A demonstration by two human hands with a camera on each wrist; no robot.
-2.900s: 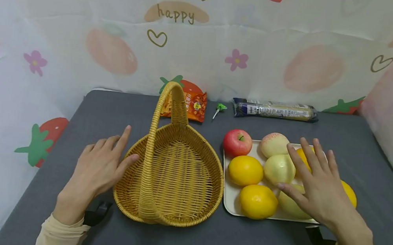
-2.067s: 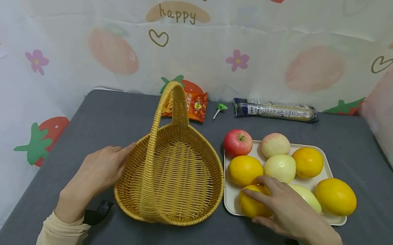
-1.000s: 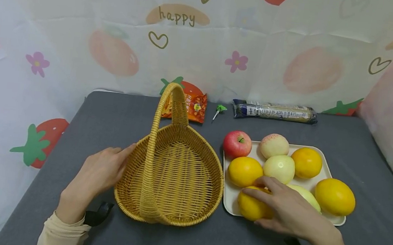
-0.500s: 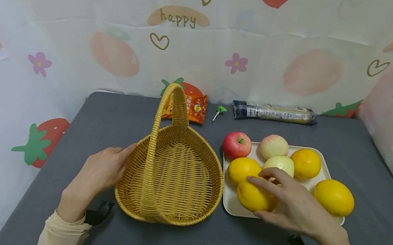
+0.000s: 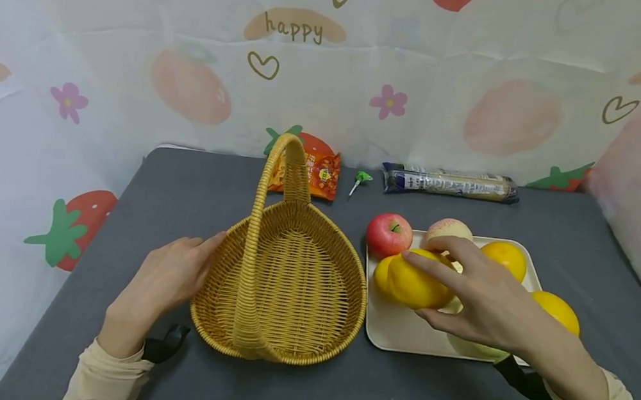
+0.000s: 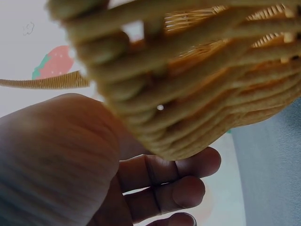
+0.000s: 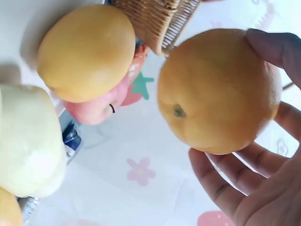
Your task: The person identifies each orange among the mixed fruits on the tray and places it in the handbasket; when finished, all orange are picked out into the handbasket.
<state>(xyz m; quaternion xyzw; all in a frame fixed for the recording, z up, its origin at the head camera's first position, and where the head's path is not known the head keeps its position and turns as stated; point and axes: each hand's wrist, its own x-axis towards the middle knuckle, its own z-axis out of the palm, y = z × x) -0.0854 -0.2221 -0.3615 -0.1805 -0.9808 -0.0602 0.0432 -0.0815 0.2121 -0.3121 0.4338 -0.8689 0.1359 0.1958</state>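
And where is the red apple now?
In the head view, the apple sits at the tray's far left corner, right of the basket, behind a yellow fruit.

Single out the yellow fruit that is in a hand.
The yellow fruit gripped by the right hand above the tray; no other is held.

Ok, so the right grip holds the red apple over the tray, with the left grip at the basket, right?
No: the right wrist view shows a yellow-orange fruit in the right grip, not the red apple. That fruit is over the tray, with the left grip at the basket.
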